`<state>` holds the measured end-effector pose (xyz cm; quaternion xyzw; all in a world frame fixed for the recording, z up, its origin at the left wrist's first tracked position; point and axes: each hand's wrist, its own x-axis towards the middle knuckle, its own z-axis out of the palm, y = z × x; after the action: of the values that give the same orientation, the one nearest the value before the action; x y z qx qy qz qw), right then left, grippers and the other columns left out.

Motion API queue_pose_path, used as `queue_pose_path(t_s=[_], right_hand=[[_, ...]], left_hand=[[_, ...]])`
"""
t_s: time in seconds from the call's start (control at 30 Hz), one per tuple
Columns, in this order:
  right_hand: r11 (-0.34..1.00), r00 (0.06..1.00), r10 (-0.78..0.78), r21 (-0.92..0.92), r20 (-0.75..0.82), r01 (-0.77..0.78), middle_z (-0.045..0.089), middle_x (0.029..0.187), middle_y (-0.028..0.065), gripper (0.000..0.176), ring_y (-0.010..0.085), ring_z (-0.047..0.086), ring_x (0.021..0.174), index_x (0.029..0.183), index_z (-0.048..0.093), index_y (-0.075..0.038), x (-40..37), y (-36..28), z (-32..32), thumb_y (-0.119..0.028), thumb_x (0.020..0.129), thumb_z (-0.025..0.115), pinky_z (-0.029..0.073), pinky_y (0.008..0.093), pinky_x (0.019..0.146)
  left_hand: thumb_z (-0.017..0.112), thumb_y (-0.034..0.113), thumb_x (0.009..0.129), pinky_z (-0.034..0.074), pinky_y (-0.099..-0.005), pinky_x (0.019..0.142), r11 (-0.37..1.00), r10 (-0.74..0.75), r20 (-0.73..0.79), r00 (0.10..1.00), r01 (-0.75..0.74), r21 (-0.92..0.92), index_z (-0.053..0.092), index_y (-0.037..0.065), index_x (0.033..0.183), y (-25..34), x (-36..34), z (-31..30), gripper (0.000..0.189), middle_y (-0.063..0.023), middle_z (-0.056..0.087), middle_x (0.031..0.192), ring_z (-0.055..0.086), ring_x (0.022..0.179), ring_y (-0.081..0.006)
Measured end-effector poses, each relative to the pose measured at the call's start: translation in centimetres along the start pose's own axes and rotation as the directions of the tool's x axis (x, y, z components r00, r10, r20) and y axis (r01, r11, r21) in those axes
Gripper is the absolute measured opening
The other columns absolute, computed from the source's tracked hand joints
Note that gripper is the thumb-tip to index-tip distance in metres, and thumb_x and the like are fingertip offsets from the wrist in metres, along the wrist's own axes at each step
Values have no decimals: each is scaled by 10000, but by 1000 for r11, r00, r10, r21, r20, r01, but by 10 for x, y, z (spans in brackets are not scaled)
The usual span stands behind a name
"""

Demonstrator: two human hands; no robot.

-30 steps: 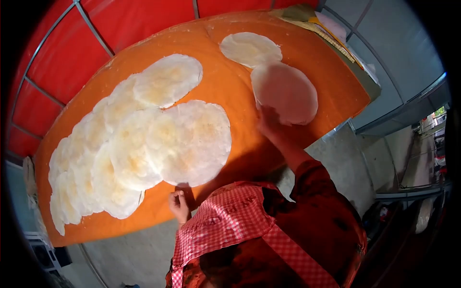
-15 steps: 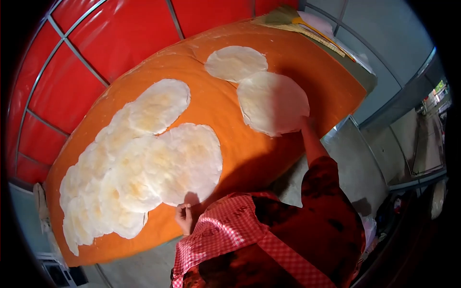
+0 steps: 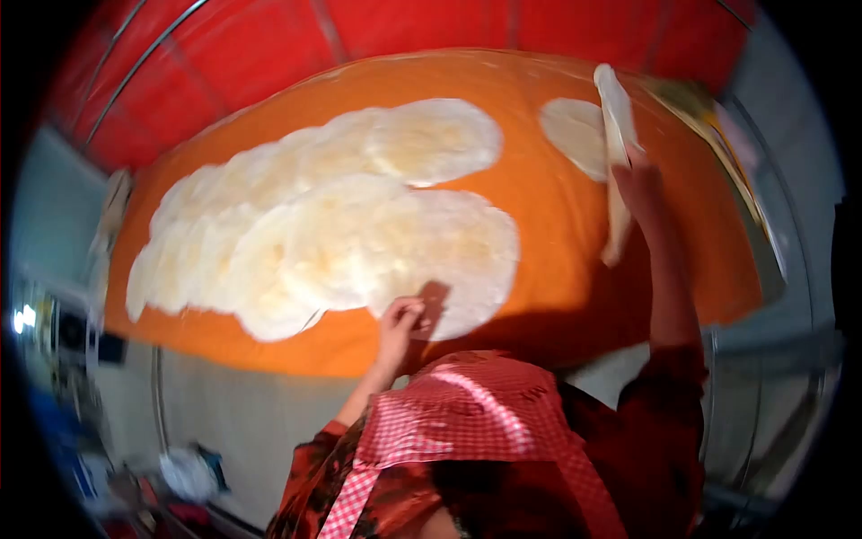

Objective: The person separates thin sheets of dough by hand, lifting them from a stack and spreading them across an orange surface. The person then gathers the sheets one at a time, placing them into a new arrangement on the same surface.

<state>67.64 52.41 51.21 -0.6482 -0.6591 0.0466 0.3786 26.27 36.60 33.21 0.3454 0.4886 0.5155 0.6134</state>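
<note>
My right hand [image 3: 634, 175] grips a thin white round flatbread [image 3: 616, 117], lifted so that it shows almost edge-on as a narrow strip. Just left of it, one smaller, paler flatbread [image 3: 575, 135] lies flat on the orange cloth [image 3: 548, 260]. Many overlapping flatbreads [image 3: 314, 225] with yellowish toasted patches spread in two rows over the left and middle of the table. My left hand [image 3: 402, 317] is over the front edge of the nearest row, fingers curled in, nothing showing in them; its shadow falls on the flatbread beside it.
A red panelled wall [image 3: 404, 27] runs along the table's far side. At the right end lie a brush-like tool with a yellow handle [image 3: 732, 144] and a woven mat. Bags and other items [image 3: 189, 472] sit on the floor at lower left.
My right hand has lifted the flatbread off the cloth and turned it edge-on. My left hand now reaches further over the near row. The view has swung round and shifted.
</note>
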Motion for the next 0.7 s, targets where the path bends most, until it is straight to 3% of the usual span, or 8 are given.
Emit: queue_pose_path(t_s=[0.1,0.2,0.3,0.37,0.53,0.57,0.63,0.7], right_hand=[[896,896,-443,-50,-29,441,612,796,55,210,211,588,689,1031,616,-14,-55,-57,65,-119,866,540,488,346,597],[942,898,-335,125,284,312,593,755,91,152,255,577,663,933,610,-27,-122,-83,140,-138,838,568,471,379,578],[985,800,-173,122,574,126,644,868,184,199,361,619,790,924,624,-33,-182,-110,184,-86,733,645,484,430,675],[976,650,-142,214,747,-33,628,803,168,222,291,607,717,886,618,-18,-202,-104,209,-201,789,697,472,379,658],[936,694,-329,321,641,147,611,726,133,234,242,590,673,817,599,13,-194,-81,207,-204,827,687,465,357,642],[829,747,-154,497,646,-258,589,707,119,180,243,563,636,833,603,22,-208,-74,226,-154,847,638,463,354,630],[939,843,-320,263,433,222,549,684,111,158,227,535,621,817,593,16,-182,-54,206,-136,859,601,456,354,627],[858,926,-237,511,293,58,553,704,126,131,228,536,643,822,595,-8,-128,-90,140,-132,860,577,456,356,635]], left_hand=[[574,240,955,530,-306,793,959,-111,147,983,145,-243,499,41,1262,7,12,4,373,-107,596,1208,638,937,-193],[488,430,971,503,-364,957,908,-94,382,919,237,-346,272,62,1443,8,24,13,637,-136,406,1437,566,1165,-268],[482,412,980,524,-393,926,823,-220,357,908,369,-431,243,100,1465,-29,36,8,624,-120,468,1332,580,1114,-260],[477,400,986,553,-366,841,806,-223,426,877,412,-425,299,112,1433,-44,43,2,560,-98,528,1216,607,1024,-217],[478,321,999,577,-332,732,842,-346,253,903,418,-340,478,118,1247,-66,51,-6,321,-74,617,1108,644,913,-191],[493,295,992,576,-331,710,870,-337,219,916,392,-300,497,113,1212,-66,50,-2,286,-63,624,1048,644,884,-184],[523,244,979,575,-329,666,918,-306,154,939,334,-214,536,103,1144,-65,51,5,218,-39,638,929,643,825,-172],[542,202,963,566,-327,619,904,-414,46,909,417,-92,550,100,1077,-71,59,1,153,-16,611,831,630,758,-162]])
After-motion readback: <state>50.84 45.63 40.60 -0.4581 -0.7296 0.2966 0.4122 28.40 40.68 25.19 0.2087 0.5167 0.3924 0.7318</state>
